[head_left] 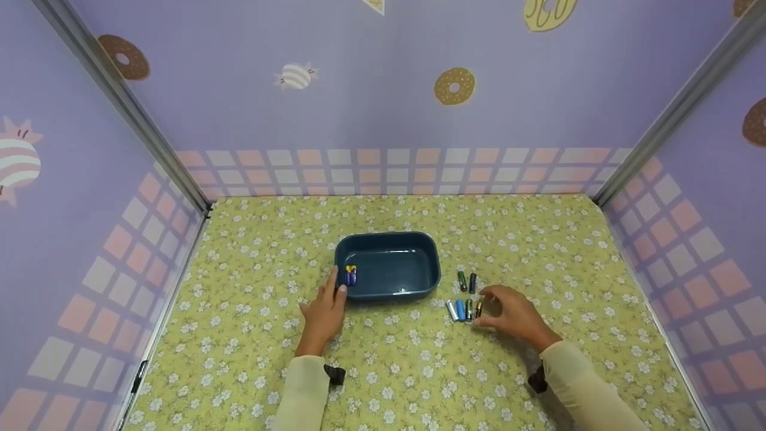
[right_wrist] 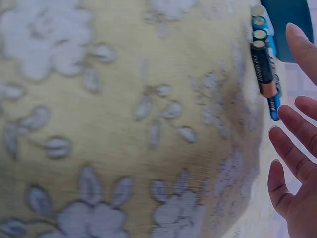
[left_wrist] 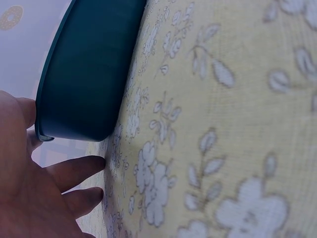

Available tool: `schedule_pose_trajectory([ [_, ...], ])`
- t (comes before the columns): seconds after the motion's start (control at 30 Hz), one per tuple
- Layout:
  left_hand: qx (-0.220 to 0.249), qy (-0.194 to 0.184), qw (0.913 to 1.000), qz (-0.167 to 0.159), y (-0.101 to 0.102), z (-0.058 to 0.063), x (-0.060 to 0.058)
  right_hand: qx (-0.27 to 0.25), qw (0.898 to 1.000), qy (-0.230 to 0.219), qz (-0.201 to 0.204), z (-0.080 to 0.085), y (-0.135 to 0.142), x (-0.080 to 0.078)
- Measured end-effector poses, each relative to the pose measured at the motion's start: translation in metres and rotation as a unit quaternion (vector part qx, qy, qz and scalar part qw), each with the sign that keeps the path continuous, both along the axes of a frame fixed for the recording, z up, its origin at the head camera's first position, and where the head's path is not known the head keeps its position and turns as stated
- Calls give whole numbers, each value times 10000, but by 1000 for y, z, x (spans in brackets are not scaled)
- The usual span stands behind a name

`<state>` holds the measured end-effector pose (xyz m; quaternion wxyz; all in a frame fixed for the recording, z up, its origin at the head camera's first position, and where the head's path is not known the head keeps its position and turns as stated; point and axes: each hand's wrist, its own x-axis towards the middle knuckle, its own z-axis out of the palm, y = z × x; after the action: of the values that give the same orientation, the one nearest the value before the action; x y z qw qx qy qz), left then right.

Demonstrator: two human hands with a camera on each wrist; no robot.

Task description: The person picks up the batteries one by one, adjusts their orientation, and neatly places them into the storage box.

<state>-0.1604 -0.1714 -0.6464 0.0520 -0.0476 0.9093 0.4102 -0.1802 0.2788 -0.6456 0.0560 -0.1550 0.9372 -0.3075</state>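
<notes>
A dark teal plastic container (head_left: 389,297) rests on the flowered cloth. My left hand (head_left: 325,314) holds its front left corner, thumb at the rim and index finger along the outer left side; the other fingers (left_wrist: 81,171) spread below the rim. Two purple-and-yellow batteries (head_left: 351,276) lie inside, by the left wall. Right of the container, several batteries lie side by side, including a silver one (head_left: 452,310), a blue one (head_left: 460,310) and a black-and-copper one (right_wrist: 262,67). My right hand (head_left: 511,312) curves around the row's right end, thumb and fingers apart, with nothing gripped.
Behind the row lie a green battery (head_left: 462,281) and a dark battery (head_left: 473,283). The flowered cloth (head_left: 269,239) covers the whole surface. Purple patterned walls (head_left: 383,108) stand at the back and both sides, with grey metal posts (head_left: 658,102) at the corners.
</notes>
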Motion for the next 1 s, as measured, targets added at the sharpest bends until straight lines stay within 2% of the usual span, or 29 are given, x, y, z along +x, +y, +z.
schedule_pose_trajectory([
  [0.13, 11, -18, 10000, -12, 0, 0, -1, 116, 9999, -49, -26, -3, -1, 3],
  [0.4, -9, -37, 10000, 12, 0, 2, -1, 334, 9991, 224, 101, -8, -2, 6],
  [1.0, 23, -36, 10000, 65, 1, 2, 0, 408, 9985, 281, 215, -11, -2, 7],
])
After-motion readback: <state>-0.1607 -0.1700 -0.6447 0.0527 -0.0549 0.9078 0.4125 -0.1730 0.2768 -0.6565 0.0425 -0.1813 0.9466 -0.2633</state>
